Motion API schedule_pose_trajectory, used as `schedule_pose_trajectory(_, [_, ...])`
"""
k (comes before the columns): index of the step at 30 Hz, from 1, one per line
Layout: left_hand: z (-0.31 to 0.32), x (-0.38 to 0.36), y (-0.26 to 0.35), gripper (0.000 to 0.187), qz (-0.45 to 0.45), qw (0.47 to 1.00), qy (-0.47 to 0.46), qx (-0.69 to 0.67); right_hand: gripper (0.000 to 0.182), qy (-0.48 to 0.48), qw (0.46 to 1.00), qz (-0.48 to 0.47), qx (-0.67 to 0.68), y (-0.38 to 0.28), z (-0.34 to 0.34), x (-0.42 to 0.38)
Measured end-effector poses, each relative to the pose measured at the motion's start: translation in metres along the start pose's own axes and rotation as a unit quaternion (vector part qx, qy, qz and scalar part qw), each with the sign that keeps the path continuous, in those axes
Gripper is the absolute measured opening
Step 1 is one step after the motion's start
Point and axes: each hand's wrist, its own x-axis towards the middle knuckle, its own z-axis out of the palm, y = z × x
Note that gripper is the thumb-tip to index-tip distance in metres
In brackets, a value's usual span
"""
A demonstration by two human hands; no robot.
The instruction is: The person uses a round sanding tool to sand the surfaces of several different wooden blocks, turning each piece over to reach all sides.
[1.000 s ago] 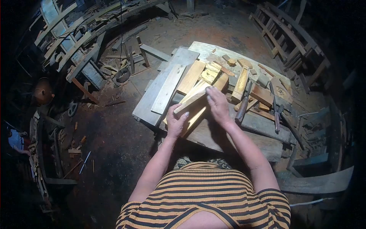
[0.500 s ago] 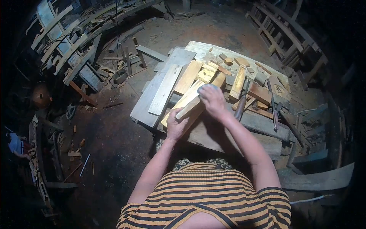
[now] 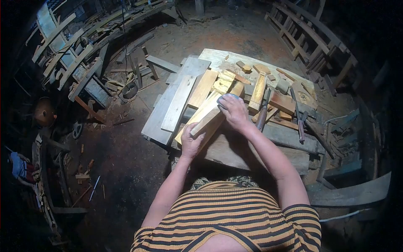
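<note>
My left hand (image 3: 192, 144) is wrapped round the near end of a pale wooden block (image 3: 206, 121). The block slants away from me over other boards on the low worktable. Near its far end my right hand (image 3: 234, 112) is closed over a small grey-blue piece (image 3: 228, 96), perhaps sandpaper, and presses it on the wood; most of that piece is under the fingers. Just left of the block lies a yellowish board (image 3: 204, 108). Beyond my right hand rests a carved wooden piece (image 3: 257, 93), with a chisel (image 3: 262, 116) beside it.
Wide grey planks (image 3: 161, 122) extend along the worktable's left side. Small wood offcuts (image 3: 261, 69) lie at the back, and another long tool (image 3: 299, 122) lies at the right. Timber racks (image 3: 304, 38) and piled scrap wood (image 3: 84, 59) stand around the floor.
The view has shifted slightly. My left hand still grips the block's near end, and my right hand stays on its far part with the grey-blue piece, barely moved.
</note>
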Motion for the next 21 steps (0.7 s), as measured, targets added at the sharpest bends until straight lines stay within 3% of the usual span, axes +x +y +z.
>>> schedule_pose_trajectory(3, [-0.001,0.000,0.003,0.044,-0.012,1.000,-0.013,-0.010,0.033,-0.026,0.999,-0.014,-0.015,-0.022,0.007,-0.010])
schedule_pose_trajectory(5, [-0.001,0.000,0.007,0.039,-0.009,1.000,-0.009,0.004,0.036,-0.076,0.994,-0.080,-0.003,-0.069,-0.002,-0.020])
schedule_pose_trajectory(7, [-0.002,0.004,0.006,0.034,0.021,1.000,-0.010,0.014,0.039,-0.032,0.984,-0.133,0.112,-0.097,-0.011,-0.037])
schedule_pose_trajectory(9, [-0.002,0.003,0.006,0.034,0.061,0.997,-0.028,0.043,0.042,-0.029,0.983,-0.154,0.094,-0.079,-0.011,-0.031])
schedule_pose_trajectory(10, [-0.001,0.002,0.007,0.035,0.011,1.000,-0.020,0.000,0.044,-0.028,0.980,-0.179,0.076,-0.061,-0.009,-0.026])
schedule_pose_trajectory(11, [0.000,0.001,0.008,0.036,-0.041,0.998,-0.011,-0.044,0.042,-0.037,0.988,-0.147,0.000,-0.030,0.003,-0.021])
schedule_pose_trajectory(13, [0.002,0.000,0.002,0.038,-0.005,1.000,-0.011,-0.015,0.028,0.016,0.999,0.001,0.043,0.017,-0.011,-0.008])
schedule_pose_trajectory(14, [0.003,-0.001,0.002,0.036,-0.040,0.999,-0.005,-0.031,0.030,-0.049,0.957,0.211,0.193,0.033,-0.022,-0.004])
schedule_pose_trajectory(15, [0.003,-0.001,0.002,0.035,-0.074,0.996,0.001,-0.047,0.033,0.020,0.958,0.224,0.179,0.041,-0.026,-0.010])
schedule_pose_trajectory(18, [0.002,-0.001,0.009,0.033,-0.096,0.993,-0.002,-0.067,0.036,0.067,0.957,0.181,0.217,0.037,-0.062,-0.034])
schedule_pose_trajectory(20, [0.003,0.000,0.013,0.029,-0.121,0.990,0.009,-0.070,0.038,0.021,0.879,0.306,0.366,0.024,-0.089,-0.064])
schedule_pose_trajectory(21, [0.003,0.001,0.009,0.024,-0.097,0.994,0.020,-0.036,0.039,0.043,0.836,0.349,0.421,0.032,-0.092,-0.087])
